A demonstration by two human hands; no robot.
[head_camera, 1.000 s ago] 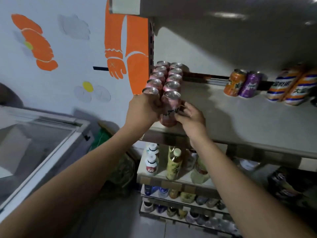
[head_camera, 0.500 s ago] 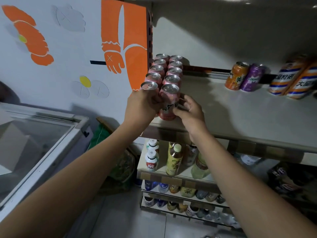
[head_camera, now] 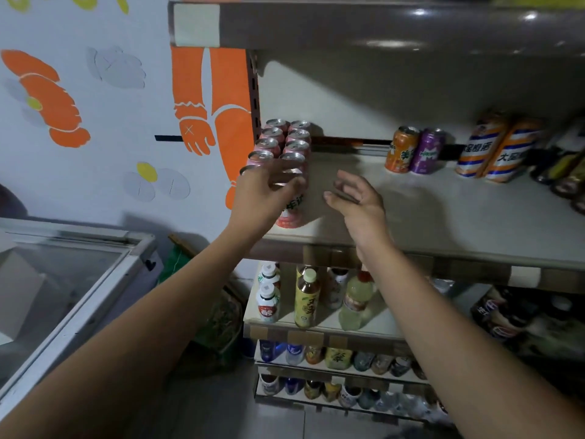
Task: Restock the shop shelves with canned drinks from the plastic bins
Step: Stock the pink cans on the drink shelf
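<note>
Pink drink cans (head_camera: 286,139) stand in two rows at the left end of the grey shelf (head_camera: 427,223), running from the back wall to the front edge. My left hand (head_camera: 264,190) is in front of the two nearest cans, its fingers spread and blurred across their tops. The front right pink can (head_camera: 289,217) shows below my palm. My right hand (head_camera: 356,198) hovers to the right of the rows with relaxed fingers, clear of the cans and holding nothing. No plastic bin is in view.
An orange can (head_camera: 400,150) and a purple can (head_camera: 427,152) stand at the shelf's back, with striped cans (head_camera: 493,150) beside them. Bottles (head_camera: 305,299) fill the lower shelves. A glass-topped freezer (head_camera: 63,280) stands at the left. Another shelf (head_camera: 380,26) overhangs above.
My right hand has let go of the front pink can and moved right. My left hand's fingers have loosened over the front cans. The camera has tilted down.
</note>
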